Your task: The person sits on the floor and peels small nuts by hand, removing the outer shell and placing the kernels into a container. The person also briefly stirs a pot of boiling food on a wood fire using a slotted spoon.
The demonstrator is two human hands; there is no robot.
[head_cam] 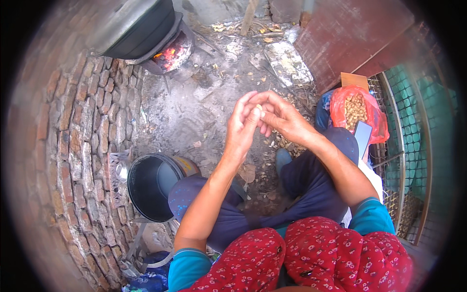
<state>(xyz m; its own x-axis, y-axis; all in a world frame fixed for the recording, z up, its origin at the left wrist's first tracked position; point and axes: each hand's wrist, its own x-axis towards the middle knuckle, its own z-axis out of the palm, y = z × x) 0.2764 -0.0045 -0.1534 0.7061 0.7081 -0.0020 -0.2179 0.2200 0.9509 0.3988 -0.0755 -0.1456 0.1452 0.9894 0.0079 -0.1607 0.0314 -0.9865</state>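
Note:
My left hand (243,118) and my right hand (282,116) meet above the ground in front of my knees. Between their thumbs and fingertips is a small pale piece, seemingly a peanut (259,107), pinched by the left thumb, with the right thumb and fingers against it. Off to the right lies a red plastic bag (379,120) with unshelled peanuts (354,109) in its mouth. A smartphone (362,135) leans at the bag's near edge. Peanut shells (292,144) are scattered on the ground below my right hand.
At the upper left a large dark pot (140,36) sits on a stove with glowing embers (171,56). A black bucket (155,186) stands by my left knee, near a brick wall (85,157). Green mesh (408,127) and a reddish-brown panel (350,36) bound the right side.

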